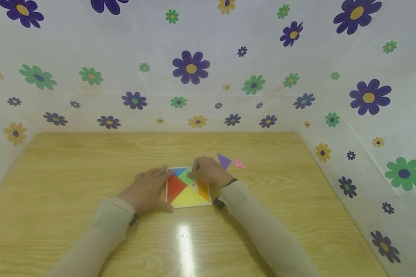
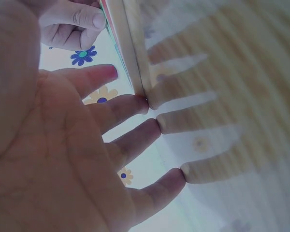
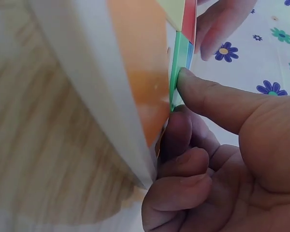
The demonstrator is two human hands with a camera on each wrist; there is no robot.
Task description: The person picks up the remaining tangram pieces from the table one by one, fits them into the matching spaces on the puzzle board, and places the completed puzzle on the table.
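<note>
- Closest to the head cam: two pale sleeves (image 1: 268,227) coming in from the bottom, each ending in a bare hand.
- Right grip (image 1: 209,171) is closed up small, thumb over curled fingers, and looks to be pinching the green piece (image 1: 186,179). In the right wrist view the thumb is on green's edge with a fingertip right by it.
- Key bit imo: green sits off the left side of that grip, inside the white tray (image 1: 194,206), turned like a diamond. Squarish, so no long axis really. Blue piece (image 1: 177,171) and red piece (image 1: 175,188) are on its left, and there's a pale gap between it, the yellow piece (image 1: 190,199) and the orange piece (image 1: 203,191).
- Left grip (image 1: 149,190) is loosely spread, holding nothing, lying along the tray's left edge with fingertips on the table (image 1: 90,161).
- Past the right grip: purple triangle (image 1: 224,161) just beside it, pink triangle (image 1: 239,163) further right. Right's clearly the nearer hand for both.
- Hard to make out: the tray's far right corner is under the right hand, no clue what's there. Can't tell if green lies totally flat either.
</note>
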